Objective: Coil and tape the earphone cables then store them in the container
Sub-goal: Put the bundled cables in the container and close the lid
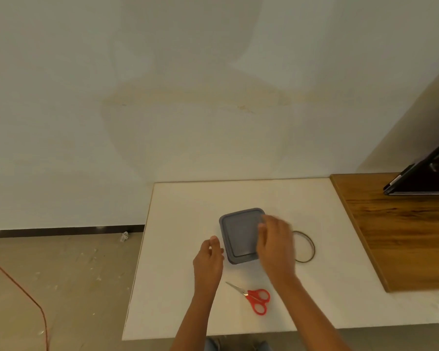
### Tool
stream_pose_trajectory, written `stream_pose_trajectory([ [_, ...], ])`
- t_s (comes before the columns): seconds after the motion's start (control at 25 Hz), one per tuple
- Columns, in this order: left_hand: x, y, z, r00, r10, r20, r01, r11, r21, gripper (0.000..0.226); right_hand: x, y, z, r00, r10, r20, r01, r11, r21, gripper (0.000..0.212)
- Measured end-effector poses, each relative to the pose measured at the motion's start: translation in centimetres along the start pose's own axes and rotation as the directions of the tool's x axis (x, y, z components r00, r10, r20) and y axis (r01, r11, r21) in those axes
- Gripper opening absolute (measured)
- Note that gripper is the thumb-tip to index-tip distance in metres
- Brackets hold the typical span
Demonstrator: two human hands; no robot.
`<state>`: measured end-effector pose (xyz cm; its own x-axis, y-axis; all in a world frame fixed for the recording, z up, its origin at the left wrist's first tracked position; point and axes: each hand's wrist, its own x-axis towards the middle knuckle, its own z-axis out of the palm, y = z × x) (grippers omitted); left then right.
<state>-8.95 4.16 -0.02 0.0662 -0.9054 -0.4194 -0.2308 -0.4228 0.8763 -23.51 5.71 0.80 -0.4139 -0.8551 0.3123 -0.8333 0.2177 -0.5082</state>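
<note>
- Surface [188, 203]: white top, standing against a pale wall [162, 97] and carrying all the items below.
- Container [240, 234]: grey, square with rounded corners, sitting near the middle of the surface with its lid lying on top.
- Left hand [209, 259]: hovering just beside the container's near-left edge, thumb pointing up and fingers curling toward the container's side; I cannot tell whether it is touching or gripping the edge.
- Right hand [275, 245]: blurring in the frame, lying over the container's right side with relaxed, mostly straight fingers reaching onto the lid; nothing is showing as pinched in it.
- Tape roll [312, 248]: thin ring, lying flat on the surface just to the right of the container, its left part hiding behind the right hand.
- Scissors [256, 298]: red handles, blades together, lying on the surface nearer the person than the container, tips pointing away and to the left.
- Wooden board [401, 236]: lying along the surface's right side, bearing a dark slanting device [426, 173].
- Floor [74, 274]: showing on the left, with an orange cable [45, 330] running across it.
</note>
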Motion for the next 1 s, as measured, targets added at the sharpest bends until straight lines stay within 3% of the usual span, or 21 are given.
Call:
stream_pose_trajectory([
  [0.04, 0.7, 0.4, 0.4, 0.999, 0.014, -0.036, -0.012, 0.999, 0.047, 0.045, 1.3, 1.1, -0.4, 0.992, 0.128, -0.002, -0.128, 0.99, -0.059, 0.031],
  [0.12, 2.0, 1.7, 1.5, 0.998, -0.01, -0.069, 0.02, 0.99, 0.142, 0.053, 3.5, 2.4, -0.1, 0.895, 0.384, 0.227, -0.357, 0.922, -0.152, 0.046],
  [0.2, 3.3, 2.5, 3.0, 0.995, -0.064, -0.079, 0.08, 0.973, 0.219, 0.059, 4.1, 2.4, 1.1, 0.766, 0.455, 0.455, -0.444, 0.885, -0.137, 0.058],
  [0.24, 3.7, 2.5, 3.4, 0.993, -0.077, -0.091, 0.097, 0.968, 0.231, 0.059, 3.8, 2.1, 1.6, 0.756, 0.448, 0.477, -0.452, 0.885, -0.116, 0.058],
  [0.36, 4.4, 1.8, 4.3, 0.993, -0.031, -0.112, 0.056, 0.972, 0.227, 0.05, 2.7, 2.3, 2.3, 0.795, 0.437, 0.421, -0.48, 0.877, -0.006, 0.049],
  [0.52, 5.3, 0.3, 4.3, 0.989, 0.084, -0.123, -0.058, 0.979, 0.196, 0.039, 2.1, 3.0, 3.2, 0.778, 0.484, 0.401, -0.593, 0.775, 0.217, 0.04],
  [0.64, 5.9, 0.0, 4.0, 0.985, 0.139, -0.098, -0.119, 0.976, 0.182, 0.036, 2.0, 3.4, 3.7, 0.794, 0.463, 0.395, -0.593, 0.733, 0.333, 0.037],
  [0.88, 6.1, 0.1, 4.3, 0.976, 0.161, -0.148, -0.124, 0.965, 0.233, 0.039, 2.1, 3.5, 4.1, 0.858, 0.41, 0.308, -0.507, 0.771, 0.386, 0.04],
  [1.0, 6.0, 0.0, 4.3, 0.977, 0.163, -0.138, -0.127, 0.964, 0.235, 0.04, 1.8, 3.5, 4.1, 0.846, 0.419, 0.329, -0.523, 0.773, 0.359, 0.038],
])
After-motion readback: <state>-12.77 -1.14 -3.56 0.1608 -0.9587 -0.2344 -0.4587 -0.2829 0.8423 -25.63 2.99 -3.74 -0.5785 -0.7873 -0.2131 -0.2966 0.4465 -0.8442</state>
